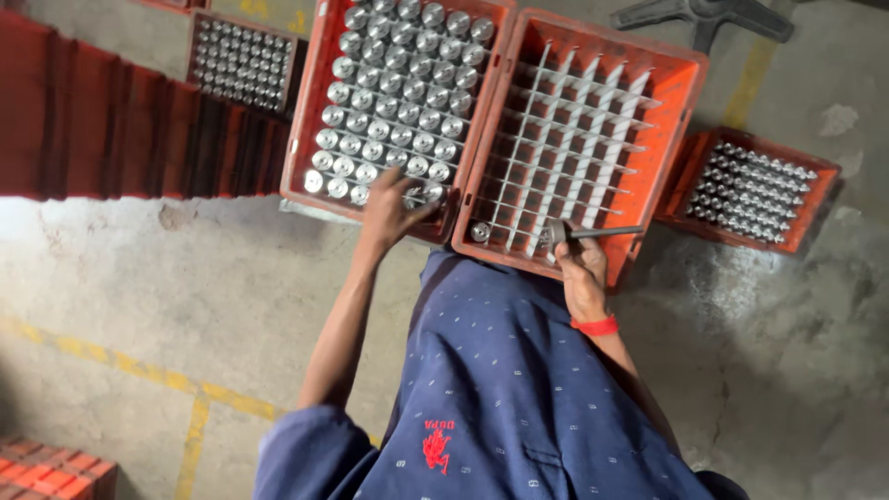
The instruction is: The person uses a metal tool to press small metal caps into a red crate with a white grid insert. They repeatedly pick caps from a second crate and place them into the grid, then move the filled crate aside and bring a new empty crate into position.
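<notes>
The crates are orange-red with a white grid, and the cylinders beside that grid are shiny silver. The shirt is dark blue with small pale dots, the wristband red.

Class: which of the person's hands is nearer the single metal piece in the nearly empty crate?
Right. The right hand is just beside the metal piece; the left hand reaches into the full crate.

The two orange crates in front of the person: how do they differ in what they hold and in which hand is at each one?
The left crate is nearly full of shiny metal cylinders, while the right crate shows mostly bare white dividers with one cylinder at its near corner. The left hand reaches into the left crate; the right hand holds a dark metal tool over the right crate's near edge. Both are orange with grid cells.
</notes>
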`<state>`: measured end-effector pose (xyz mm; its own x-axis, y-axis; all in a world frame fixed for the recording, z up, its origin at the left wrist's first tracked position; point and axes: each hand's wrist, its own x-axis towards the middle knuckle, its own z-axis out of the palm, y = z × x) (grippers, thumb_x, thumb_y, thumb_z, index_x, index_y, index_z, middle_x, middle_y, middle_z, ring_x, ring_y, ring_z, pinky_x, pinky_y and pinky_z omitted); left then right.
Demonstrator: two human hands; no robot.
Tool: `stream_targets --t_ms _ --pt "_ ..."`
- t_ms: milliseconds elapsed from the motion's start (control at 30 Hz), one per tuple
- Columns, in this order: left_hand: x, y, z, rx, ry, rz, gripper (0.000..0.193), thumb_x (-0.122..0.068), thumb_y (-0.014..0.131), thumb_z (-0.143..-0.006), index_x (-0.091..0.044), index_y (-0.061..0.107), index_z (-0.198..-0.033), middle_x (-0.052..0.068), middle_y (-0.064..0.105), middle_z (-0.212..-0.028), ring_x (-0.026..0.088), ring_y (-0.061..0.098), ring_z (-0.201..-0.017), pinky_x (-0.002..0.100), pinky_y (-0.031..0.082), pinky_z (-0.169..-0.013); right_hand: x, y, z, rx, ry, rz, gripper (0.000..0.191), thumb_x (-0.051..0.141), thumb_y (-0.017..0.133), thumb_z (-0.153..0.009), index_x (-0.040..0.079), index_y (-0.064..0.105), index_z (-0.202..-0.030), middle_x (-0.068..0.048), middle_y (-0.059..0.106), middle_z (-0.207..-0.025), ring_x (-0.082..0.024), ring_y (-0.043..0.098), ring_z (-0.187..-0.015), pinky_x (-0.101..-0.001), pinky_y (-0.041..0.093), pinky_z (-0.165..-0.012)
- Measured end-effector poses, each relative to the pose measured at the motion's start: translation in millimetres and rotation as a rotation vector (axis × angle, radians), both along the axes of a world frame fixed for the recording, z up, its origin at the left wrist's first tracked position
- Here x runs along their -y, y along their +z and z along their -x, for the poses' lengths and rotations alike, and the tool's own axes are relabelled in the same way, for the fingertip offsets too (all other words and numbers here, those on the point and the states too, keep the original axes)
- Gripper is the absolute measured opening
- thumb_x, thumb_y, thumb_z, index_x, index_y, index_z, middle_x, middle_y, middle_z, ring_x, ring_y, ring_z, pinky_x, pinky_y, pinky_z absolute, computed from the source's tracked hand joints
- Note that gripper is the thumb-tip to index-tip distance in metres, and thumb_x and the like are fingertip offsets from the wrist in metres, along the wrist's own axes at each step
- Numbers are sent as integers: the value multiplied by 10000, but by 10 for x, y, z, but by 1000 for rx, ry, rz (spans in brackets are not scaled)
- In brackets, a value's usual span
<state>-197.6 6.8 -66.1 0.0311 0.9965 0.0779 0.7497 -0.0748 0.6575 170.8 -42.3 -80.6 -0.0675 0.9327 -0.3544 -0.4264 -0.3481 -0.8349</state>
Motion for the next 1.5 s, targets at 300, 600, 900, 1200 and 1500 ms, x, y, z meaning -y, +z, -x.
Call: stream_targets --t_ms 300,600,900,1200,1500 --pt "1 -41 -982 1512 217 585 338 -187 844 -876 -32 565 -986 91 582 -733 277 572 -657 430 456 -564 -93 380 241 162 142 -15 574 128 744 -968 -46 530 -1471 -52 639 -1260 -98 557 -1012 -250 455 -869" --pt "344 255 -1553 270 22 224 319 -84 805 -728 -43 605 -974 203 685 -850 437 664 -848 498 491 -696 -198 727 334 281 150 -149 585 208 767 -959 -48 553 -1439 -49 672 -1202 -95 619 -1004 -239 513 -897" --pt "314 58 -1622 278 -200 435 500 -239 836 -707 -71 672 -1149 205 738 -883 418 723 -855 500 558 -751 -182 301 14 269 388 -286 597 166 794 -925 -56 556 -1426 -117 656 -1367 -166 628 -1225 -301 490 -1083" --pt "339 -183 -1181 -66 -464 55 574 -208 645 -877 -5 553 -1405 185 667 -1069 381 662 -1010 449 536 -822 -245 -72 -227 306 22 -45 536 152 771 -941 -27 594 -1414 -42 695 -1214 -94 638 -1077 -237 503 -975" --pt "311 -321 -912 -43 -298 11 375 -32 617 -889 -126 695 -1244 64 653 -1065 273 644 -1042 381 524 -888 -55 -124 -254 251 -58 -8 529 82 757 -934 -51 582 -1414 0 640 -1170 -71 579 -1010 -222 466 -885"
